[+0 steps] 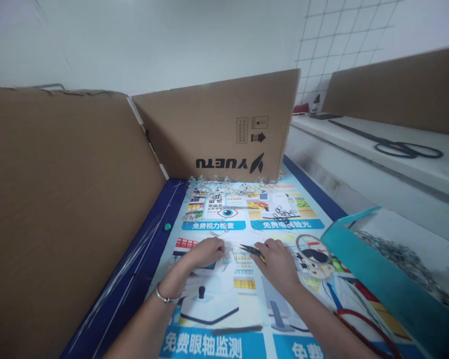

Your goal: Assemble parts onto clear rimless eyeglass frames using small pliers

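Observation:
My right hand [280,264] is closed around small pliers [250,248] with dark jaws and a bit of yellow on the handle; their tip points left. Just left of them, my left hand [206,252] has its fingers pinched together, and what they hold, if anything, is too small to make out. Small clear or wiry pieces [229,253] lie between the two hands on the printed poster sheet [224,291]. Farther off, many clear bits [228,188] are heaped along the cardboard. A tangle of thin black loops [283,215] rests beyond my right hand.
A teal-sided box [377,281] holding a pile of thin metallic parts [400,257] stands at right. Cardboard panels rise at the left [67,209] and back [209,129]. Black scissors [407,148] lie on the white ledge. A red band [366,324] curves by my right forearm.

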A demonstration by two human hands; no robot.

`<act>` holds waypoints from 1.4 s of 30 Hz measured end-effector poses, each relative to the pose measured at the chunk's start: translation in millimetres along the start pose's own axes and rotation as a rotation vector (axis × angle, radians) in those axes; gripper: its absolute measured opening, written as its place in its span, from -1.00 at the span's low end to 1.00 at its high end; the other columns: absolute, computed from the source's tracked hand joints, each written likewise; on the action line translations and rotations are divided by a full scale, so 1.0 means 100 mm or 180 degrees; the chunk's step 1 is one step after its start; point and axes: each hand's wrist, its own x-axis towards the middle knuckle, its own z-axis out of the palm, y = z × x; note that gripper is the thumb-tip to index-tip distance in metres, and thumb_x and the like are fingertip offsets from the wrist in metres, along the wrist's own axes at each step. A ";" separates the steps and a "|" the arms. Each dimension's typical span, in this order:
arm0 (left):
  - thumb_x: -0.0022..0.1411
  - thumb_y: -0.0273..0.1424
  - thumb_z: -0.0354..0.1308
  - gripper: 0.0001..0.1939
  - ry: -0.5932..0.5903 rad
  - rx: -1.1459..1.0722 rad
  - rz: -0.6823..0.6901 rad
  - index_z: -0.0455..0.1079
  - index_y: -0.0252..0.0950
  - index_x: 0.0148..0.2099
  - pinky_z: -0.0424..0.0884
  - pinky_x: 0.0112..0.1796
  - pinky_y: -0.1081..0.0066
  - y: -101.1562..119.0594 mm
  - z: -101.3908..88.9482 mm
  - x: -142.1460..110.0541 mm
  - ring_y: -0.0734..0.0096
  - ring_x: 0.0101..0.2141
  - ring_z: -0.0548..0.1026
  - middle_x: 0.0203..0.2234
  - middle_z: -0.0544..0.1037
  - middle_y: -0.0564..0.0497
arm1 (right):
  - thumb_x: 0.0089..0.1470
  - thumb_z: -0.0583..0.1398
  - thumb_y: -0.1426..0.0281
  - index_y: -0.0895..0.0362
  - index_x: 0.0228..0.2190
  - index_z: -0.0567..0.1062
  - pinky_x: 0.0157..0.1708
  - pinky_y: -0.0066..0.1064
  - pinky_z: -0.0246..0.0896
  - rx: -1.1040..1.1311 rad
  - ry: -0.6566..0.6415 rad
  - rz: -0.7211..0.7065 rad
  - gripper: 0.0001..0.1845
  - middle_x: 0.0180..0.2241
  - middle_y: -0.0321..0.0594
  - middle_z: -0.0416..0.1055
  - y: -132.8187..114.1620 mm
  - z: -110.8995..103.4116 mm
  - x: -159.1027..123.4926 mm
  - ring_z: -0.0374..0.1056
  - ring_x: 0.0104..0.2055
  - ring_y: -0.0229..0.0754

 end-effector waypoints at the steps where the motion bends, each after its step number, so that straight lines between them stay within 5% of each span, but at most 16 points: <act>1: 0.02 -0.50 -0.06 -0.83 -0.0013 -0.0040 0.0004 0.36 -0.29 -0.42 0.17 -0.45 0.49 0.00 -0.02 -0.01 0.39 -0.42 0.39 -0.46 0.49 0.01 | 0.05 0.07 0.19 0.04 -0.26 0.43 -0.28 -0.34 -0.07 0.0004 -0.0003 -0.0002 -0.73 -0.34 -0.17 0.30 0.00 0.00 0.00 0.14 -0.22 -0.10; 22: 0.01 -0.48 -0.03 -0.69 0.0020 -0.0183 -0.0256 0.32 -0.27 -0.15 0.20 -0.47 0.52 -0.08 -0.01 -0.01 0.38 -0.42 0.41 -0.45 0.48 0.04 | 0.03 0.07 0.17 0.03 -0.25 0.43 -0.28 -0.34 -0.06 0.0007 -0.0032 -0.0015 -0.71 -0.35 -0.17 0.31 0.02 0.05 0.02 0.15 -0.23 -0.11; 42: -0.03 -0.50 -0.04 -0.81 0.0150 0.0129 -0.0044 0.40 -0.28 -0.41 0.17 -0.45 0.50 -0.09 0.04 0.02 0.38 -0.42 0.40 -0.47 0.50 0.00 | 0.02 0.10 0.21 0.03 -0.24 0.43 -0.28 -0.34 -0.08 0.0044 -0.0016 0.0025 -0.73 -0.33 -0.18 0.31 0.01 0.03 0.01 0.15 -0.21 -0.11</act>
